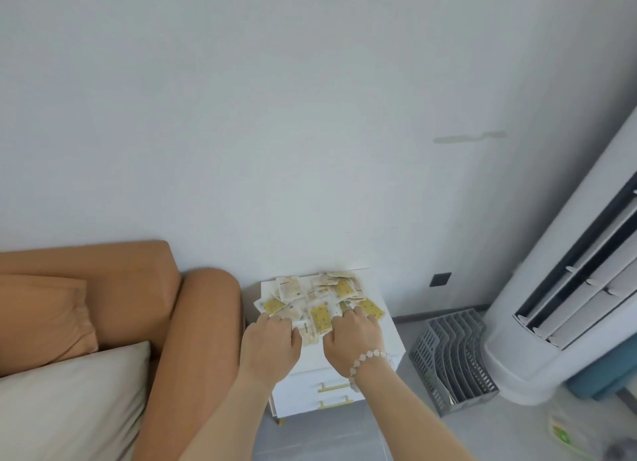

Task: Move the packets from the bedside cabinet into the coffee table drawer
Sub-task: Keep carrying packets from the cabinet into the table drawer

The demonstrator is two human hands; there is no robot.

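Packets (319, 297) heaped on the bedside cabinet (389, 329), our left hand (272, 343) and right hand (355, 336) both curled onto them, so we squeeze inward from both sides before lifting.

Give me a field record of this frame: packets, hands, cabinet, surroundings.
packets: loose pile on top of the bedside cabinet
left hand: grips packets at pile's near-left edge
right hand: grips packets at pile's near-right edge; bead bracelet on wrist
drawers: shut
sofa: left of cabinet
file rack: on floor, right of cabinet
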